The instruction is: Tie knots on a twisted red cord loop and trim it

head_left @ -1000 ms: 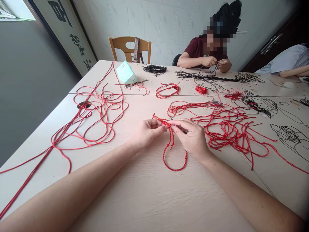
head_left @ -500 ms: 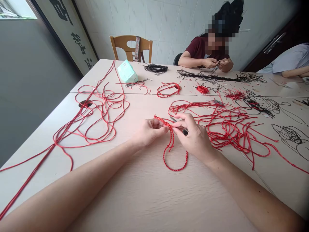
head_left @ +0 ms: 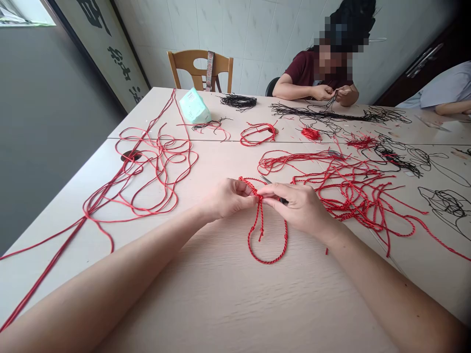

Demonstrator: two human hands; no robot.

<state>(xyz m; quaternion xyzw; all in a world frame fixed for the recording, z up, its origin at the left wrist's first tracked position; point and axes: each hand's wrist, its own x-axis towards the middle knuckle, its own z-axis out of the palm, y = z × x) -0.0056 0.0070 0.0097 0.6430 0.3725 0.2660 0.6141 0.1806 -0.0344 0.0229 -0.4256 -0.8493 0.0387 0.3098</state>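
left hand (head_left: 226, 200) pinching the twisted red cord (head_left: 262, 230) | right hand (head_left: 300, 206) pinching it too, fingertips touching | loop hangs onto table (head_left: 228, 294)

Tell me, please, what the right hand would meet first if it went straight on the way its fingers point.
Probably the left hand: the right hand points at its fingertips, both pinching the red twisted cord, almost touching.

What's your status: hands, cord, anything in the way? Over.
Both shut: left hand and right hand pinch the red cord loop at its top. Loop lies on the table. Beside right hand, loose red cords.
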